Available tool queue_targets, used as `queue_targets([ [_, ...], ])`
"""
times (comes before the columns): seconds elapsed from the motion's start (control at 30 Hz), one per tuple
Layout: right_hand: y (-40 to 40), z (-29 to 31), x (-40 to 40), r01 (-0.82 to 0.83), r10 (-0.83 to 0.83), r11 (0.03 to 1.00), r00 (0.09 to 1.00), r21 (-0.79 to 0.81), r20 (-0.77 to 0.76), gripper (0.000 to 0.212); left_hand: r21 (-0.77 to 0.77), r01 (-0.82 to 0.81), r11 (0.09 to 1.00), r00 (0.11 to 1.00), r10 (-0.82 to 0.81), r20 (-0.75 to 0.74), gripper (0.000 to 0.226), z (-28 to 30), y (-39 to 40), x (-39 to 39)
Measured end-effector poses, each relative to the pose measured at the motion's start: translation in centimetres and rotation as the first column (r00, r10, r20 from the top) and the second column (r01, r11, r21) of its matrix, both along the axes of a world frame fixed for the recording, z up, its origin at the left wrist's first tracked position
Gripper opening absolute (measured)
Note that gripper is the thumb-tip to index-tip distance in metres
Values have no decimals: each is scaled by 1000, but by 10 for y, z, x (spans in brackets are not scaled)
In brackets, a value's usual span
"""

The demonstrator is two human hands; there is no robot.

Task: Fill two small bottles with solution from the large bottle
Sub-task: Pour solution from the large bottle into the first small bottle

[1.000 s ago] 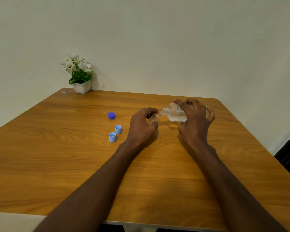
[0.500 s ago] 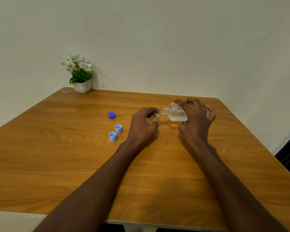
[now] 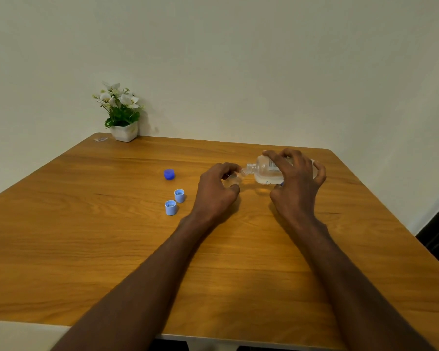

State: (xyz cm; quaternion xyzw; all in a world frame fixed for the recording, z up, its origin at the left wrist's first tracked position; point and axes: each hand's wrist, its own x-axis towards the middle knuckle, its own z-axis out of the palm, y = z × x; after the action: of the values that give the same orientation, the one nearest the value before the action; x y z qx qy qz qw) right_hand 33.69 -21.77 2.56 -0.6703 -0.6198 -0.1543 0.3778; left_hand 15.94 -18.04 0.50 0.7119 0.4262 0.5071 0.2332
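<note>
Pouring step: right hand (image 3: 295,184) grips large bottle (image 3: 266,171) tipped on its side above the table (image 3: 86,249), neck at mouth of small bottle (image 3: 235,178), which left hand (image 3: 217,191) curls round. Three caps lie left of the hands; 2nd small bottle not visible. Next, prob.: level the large bottle w/o dripping once the small one is full.

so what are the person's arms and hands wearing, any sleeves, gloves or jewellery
Nothing shows on them. The left hand and the right hand are bare, with no gloves, rings or markings visible. Both forearms are bare up to the bottom edge of the picture: no sleeves, watch or bracelet. Any clothing further up is out of view.
</note>
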Motion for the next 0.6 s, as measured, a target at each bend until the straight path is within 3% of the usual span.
queue_targets([
  [0.6, 0, 0, 0, -5, 5, 1000, 1000, 3, -9, 91, -7, 4, 1000, 1000, -4, 6, 43, -1, 0, 0],
])
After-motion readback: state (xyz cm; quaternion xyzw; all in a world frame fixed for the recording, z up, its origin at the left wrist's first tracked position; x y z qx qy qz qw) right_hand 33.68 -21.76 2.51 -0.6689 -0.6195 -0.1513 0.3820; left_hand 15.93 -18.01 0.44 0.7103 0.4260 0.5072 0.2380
